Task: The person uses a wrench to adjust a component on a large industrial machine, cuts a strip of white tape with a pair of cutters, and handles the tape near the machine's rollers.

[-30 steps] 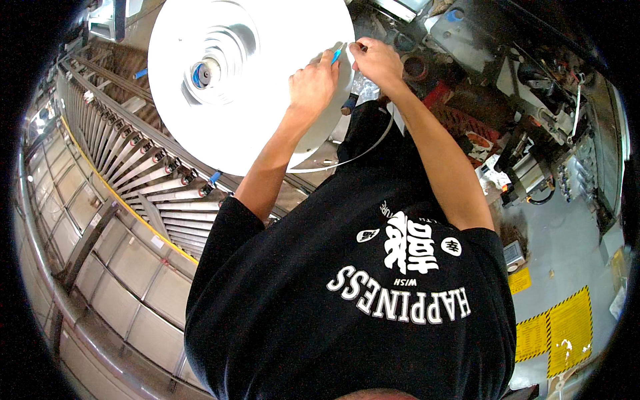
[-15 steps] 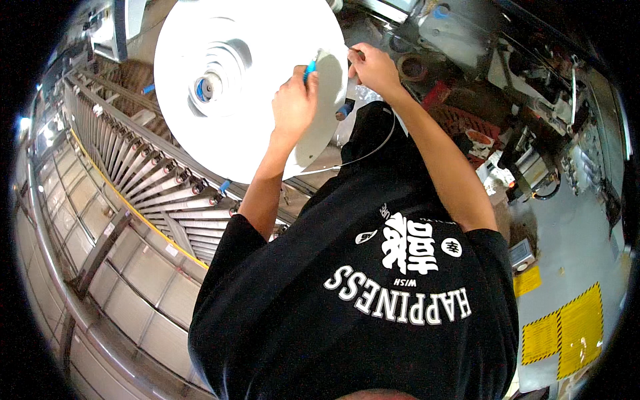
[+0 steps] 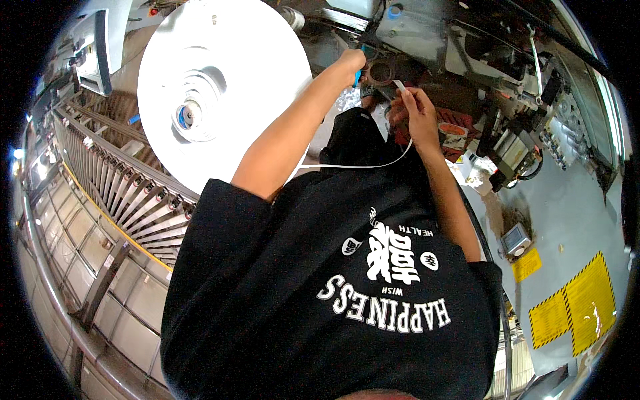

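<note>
Pinching end of white strip (image 3: 360,167) in right hand (image 3: 422,115), near two o'clock; aiming tip toward eleven, trailing toward six, then curving toward nine beside white disc (image 3: 260,93). Clasping blue tool (image 3: 357,78) in left hand (image 3: 351,65) at twelve, lengthwise roughly twelve-to-six. Leaving gap between, beyond disc's three-o'clock edge.

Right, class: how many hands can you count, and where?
2: the left hand holds a blue tool, right of the white disc; the right hand pinches a white strip, farther right.
</note>
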